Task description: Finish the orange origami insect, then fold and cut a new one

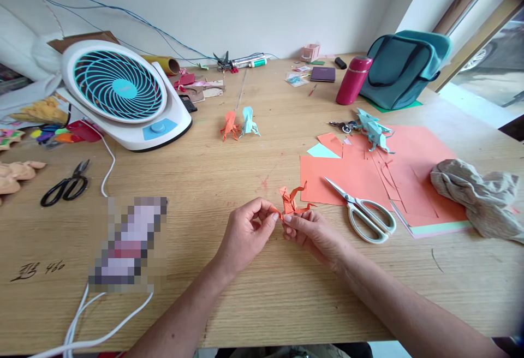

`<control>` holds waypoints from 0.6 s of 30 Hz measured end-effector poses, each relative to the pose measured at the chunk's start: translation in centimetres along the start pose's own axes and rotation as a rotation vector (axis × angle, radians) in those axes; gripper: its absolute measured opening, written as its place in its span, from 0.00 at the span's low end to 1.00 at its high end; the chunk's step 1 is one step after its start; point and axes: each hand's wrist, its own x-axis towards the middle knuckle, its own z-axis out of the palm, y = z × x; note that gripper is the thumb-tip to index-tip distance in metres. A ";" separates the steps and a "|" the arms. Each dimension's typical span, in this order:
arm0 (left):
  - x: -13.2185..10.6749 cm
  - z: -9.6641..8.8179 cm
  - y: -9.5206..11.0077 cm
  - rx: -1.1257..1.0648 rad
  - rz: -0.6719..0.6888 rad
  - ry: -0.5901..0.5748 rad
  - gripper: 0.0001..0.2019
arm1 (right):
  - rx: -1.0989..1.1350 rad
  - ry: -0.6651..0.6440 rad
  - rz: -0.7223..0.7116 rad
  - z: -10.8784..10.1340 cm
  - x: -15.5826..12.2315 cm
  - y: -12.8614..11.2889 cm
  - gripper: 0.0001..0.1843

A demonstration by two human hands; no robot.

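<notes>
My left hand (248,232) and my right hand (313,233) meet over the wooden table (245,303), both pinching a small orange folded paper figure (291,201). The left fingers grip its left tip; the right thumb and forefinger hold its lower body. The figure's thin points stick up above my fingers. White-handled scissors (364,213) lie just right of my right hand, on orange paper sheets (405,178).
Two finished paper figures, orange (229,125) and light blue (248,121), stand mid-table; another blue one (373,131) sits on the sheets. A white-and-teal fan (123,93), black scissors (67,184), white cables (82,314), crumpled cloth (477,197), pink bottle (352,81) and teal bag (403,69) surround them.
</notes>
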 end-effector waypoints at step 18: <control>0.8 -2.7 -0.1 0.155 0.449 -0.295 0.08 | 0.064 -0.152 0.131 0.1 -0.8 -0.6 0.17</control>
